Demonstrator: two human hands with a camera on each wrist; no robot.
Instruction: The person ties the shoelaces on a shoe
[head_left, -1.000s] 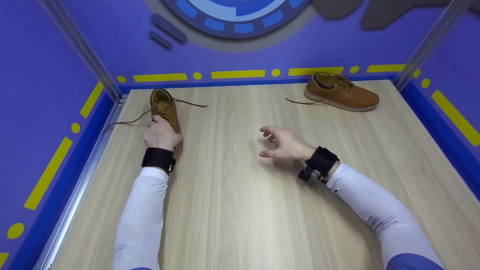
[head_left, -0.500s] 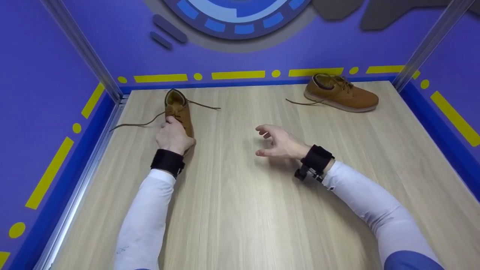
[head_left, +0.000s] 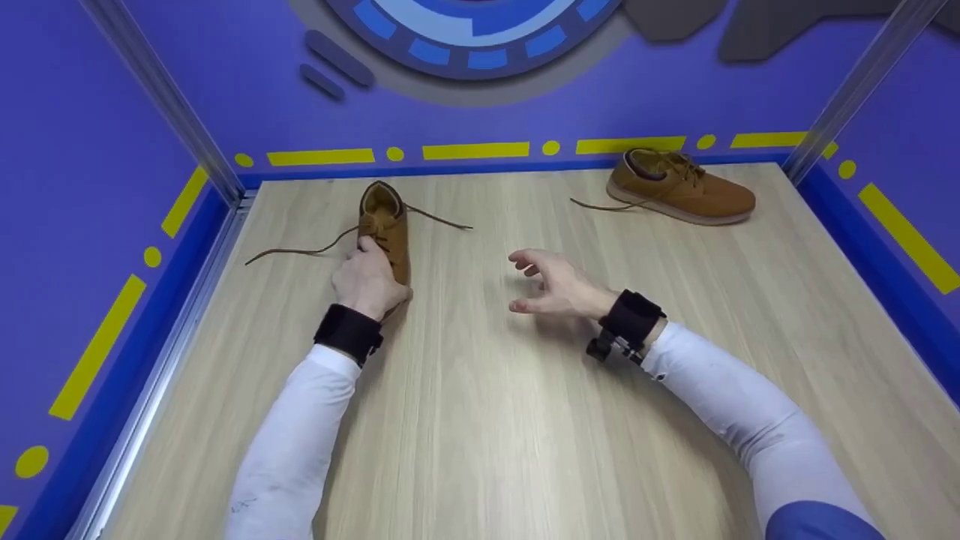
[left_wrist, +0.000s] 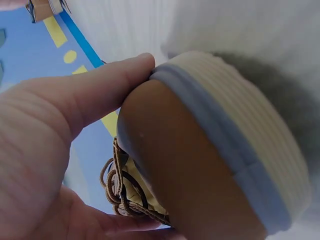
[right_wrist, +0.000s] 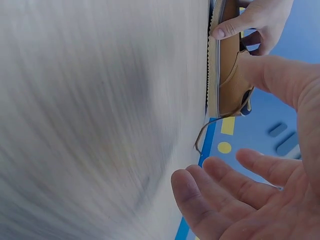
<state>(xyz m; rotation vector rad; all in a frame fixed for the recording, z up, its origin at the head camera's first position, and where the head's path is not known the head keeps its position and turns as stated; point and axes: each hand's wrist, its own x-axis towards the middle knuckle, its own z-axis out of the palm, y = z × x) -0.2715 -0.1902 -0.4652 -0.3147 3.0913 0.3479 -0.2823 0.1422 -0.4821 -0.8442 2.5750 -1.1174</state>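
My left hand (head_left: 369,281) grips a brown lace-up shoe (head_left: 394,240) across its front part, over the wooden table's left half. The shoe's heel faces the back wall, and its toe is mostly hidden under the hand. In the left wrist view the rounded toe (left_wrist: 175,155) and pale ribbed sole fill the middle, with the thumb on the toe's edge. One untied lace (head_left: 300,251) trails left, another (head_left: 442,217) right. My right hand (head_left: 559,285) hovers to the right of this shoe, holding nothing, fingers apart and loosely bent.
A matching brown shoe (head_left: 694,187) stands at the back right, toe pointing right, one lace trailing left. Blue-purple panels (head_left: 480,124) with yellow marks enclose the wooden tabletop (head_left: 480,390) at the back and sides. A metal rail (head_left: 169,337) runs along the left edge.
My left hand has moved the shoe to the right across the table, its laces trailing along. My right hand has shifted slightly left. The other shoe has stayed in place.
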